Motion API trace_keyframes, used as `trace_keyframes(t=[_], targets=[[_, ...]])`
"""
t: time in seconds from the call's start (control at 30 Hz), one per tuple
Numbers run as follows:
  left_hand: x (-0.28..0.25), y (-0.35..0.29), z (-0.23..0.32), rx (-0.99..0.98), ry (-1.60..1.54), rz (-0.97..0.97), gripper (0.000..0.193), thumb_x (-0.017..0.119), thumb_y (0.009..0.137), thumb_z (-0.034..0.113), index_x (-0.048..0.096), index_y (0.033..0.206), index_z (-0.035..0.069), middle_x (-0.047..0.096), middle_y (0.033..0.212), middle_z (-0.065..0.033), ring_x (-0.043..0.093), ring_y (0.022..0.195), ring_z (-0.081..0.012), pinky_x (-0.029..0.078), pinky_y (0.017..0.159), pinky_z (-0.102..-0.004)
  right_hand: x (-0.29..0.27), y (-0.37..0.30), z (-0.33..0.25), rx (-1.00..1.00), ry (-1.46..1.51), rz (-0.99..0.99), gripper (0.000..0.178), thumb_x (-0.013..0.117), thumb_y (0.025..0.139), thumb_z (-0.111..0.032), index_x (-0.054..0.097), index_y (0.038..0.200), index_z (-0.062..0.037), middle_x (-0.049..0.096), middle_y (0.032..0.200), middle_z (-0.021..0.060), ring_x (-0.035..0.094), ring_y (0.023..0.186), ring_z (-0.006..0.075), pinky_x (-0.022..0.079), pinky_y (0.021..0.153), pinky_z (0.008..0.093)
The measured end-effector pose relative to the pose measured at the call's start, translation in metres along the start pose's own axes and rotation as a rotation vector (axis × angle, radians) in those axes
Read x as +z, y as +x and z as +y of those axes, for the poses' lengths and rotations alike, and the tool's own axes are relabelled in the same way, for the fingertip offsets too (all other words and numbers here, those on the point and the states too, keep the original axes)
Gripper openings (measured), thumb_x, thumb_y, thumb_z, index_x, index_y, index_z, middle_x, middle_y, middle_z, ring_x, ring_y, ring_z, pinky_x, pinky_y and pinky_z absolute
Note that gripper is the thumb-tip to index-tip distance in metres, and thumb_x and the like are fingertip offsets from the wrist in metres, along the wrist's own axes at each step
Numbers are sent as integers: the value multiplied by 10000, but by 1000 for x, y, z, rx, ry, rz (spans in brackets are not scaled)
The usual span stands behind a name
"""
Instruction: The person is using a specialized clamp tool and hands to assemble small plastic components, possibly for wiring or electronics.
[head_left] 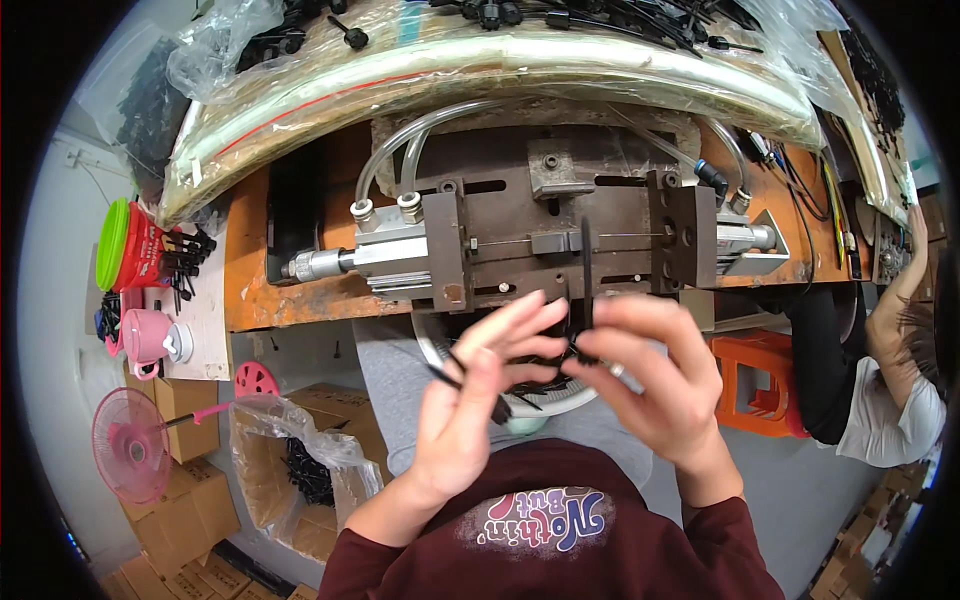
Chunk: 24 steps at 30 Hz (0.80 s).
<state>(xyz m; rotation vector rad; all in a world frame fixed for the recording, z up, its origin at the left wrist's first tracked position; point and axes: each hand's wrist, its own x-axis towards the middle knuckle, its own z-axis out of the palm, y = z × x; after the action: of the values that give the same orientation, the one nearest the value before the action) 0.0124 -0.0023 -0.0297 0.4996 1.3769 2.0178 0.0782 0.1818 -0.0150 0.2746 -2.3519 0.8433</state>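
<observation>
In front of the fixture, my two hands are close together above my lap. My right hand [665, 375] pinches a slim black rod [587, 262] that points up toward the fixture, with a dark knobbed piece at its lower end. A small pale piece under those fingers is blurred. My left hand [465, 405] has a thin black plastic stick [443, 375] between thumb and palm; its fingers reach toward the rod. Just beyond is the brown metal fixture [515, 160] with a small centre block [555, 243]. A white-rimmed basket [580, 402] of black parts is partly hidden below my hands.
Air cylinders [392, 258] with clear hoses [385, 150] flank the fixture on the orange bench [255, 300]. Plastic-wrapped padding [480, 62] and loose black parts lie behind. At left are a pink fan [130, 445] and a lined carton [262, 465]. Another person [890, 420] sits right, near an orange stool [750, 385].
</observation>
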Motion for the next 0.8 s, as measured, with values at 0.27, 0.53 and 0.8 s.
trace_keyframes(t=[0.27, 0.53, 0.8], targets=[[-5, -2, 4, -62, -163, 26, 316, 425, 1065, 299, 489, 1176, 11, 489, 746, -30, 373, 569, -57, 295, 445, -193, 22, 2, 8, 74, -342, -138, 251, 786, 688, -50, 654, 901, -39, 665, 1228, 112, 649, 690, 194, 510, 608, 295], [1, 3, 12, -151, -536, -15, 896, 207, 930, 771, 432, 1309, -10, 431, 811, -47, 330, 626, -108, 275, 464, -210, 18, 14, -2, 90, -483, -244, 239, 788, 693, -93, 667, 897, -62, 690, 1185, 68, 602, 591, 169, 488, 567, 276], [1, 1, 13, -223, -495, -15, 899, 133, 957, 733, 371, 1401, -11, 483, 915, -48, 398, 710, -110, 359, 587, -241, -1, 3, -20, -33, 76, -21, 263, 792, 725, -167, 705, 947, -55, 685, 999, 64, 610, 634, 128, 433, 519, 251]])
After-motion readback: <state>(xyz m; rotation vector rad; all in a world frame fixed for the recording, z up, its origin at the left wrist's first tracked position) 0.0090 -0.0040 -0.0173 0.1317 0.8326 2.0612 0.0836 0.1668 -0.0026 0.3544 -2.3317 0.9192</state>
